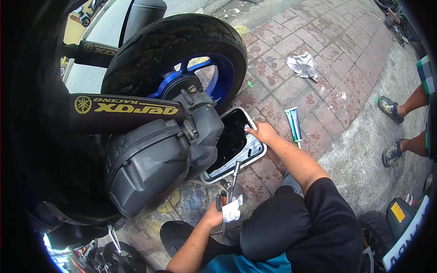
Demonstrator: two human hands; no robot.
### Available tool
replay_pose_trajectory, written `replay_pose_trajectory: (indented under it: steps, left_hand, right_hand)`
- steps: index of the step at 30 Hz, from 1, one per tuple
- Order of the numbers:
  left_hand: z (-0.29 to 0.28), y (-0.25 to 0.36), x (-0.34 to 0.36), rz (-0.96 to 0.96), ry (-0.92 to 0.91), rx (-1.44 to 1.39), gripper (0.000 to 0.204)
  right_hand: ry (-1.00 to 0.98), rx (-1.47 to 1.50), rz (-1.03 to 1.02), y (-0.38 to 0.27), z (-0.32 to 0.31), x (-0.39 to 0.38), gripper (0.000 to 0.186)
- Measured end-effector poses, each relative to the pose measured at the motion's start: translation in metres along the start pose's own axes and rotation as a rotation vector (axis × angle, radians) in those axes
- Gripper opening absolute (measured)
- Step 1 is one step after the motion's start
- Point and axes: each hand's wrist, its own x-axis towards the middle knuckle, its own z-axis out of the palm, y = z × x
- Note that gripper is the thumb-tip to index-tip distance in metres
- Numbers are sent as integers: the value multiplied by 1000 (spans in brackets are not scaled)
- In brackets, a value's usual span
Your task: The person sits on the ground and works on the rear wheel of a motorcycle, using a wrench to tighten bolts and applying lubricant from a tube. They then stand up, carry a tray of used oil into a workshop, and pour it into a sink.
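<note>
My left hand (212,215) is closed around several hand tools, with a crumpled white rag (232,209) bunched against them. Among the tools are a metal bar-shaped tool (236,172) pointing up and a black-and-orange handle (222,198); their exact kinds are hard to make out. My right hand (263,133) grips the far right rim of a pale rectangular tray (260,153), thumb over the edge. Black liquid (230,142) fills much of the tray, beside white streaked areas. The tray rests on the bricks, partly hidden by the grey casing (148,168) of a scooter.
The scooter's rear tyre (177,38) with a blue wheel (222,75) and a dark shock absorber (127,109) stand left. A tube (293,125) and a white cloth (302,66) lie on red paving. A person's feet in clogs (391,152) are at right.
</note>
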Motion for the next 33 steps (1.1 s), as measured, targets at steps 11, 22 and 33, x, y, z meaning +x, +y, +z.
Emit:
replay_pose_trajectory:
  steps: [11, 22, 33]
  left_hand:
    - [-6, -2, 10, 55, 37, 47, 23]
    - [-13, -28, 3, 34, 30, 95, 23]
    - [-10, -24, 7, 25, 57, 17, 19]
  right_hand:
    - [19, 145, -36, 14, 16, -3, 43]
    - [-245, 343, -4, 16, 3, -4, 66]
    - [-407, 884, 127, 20, 22, -2, 65]
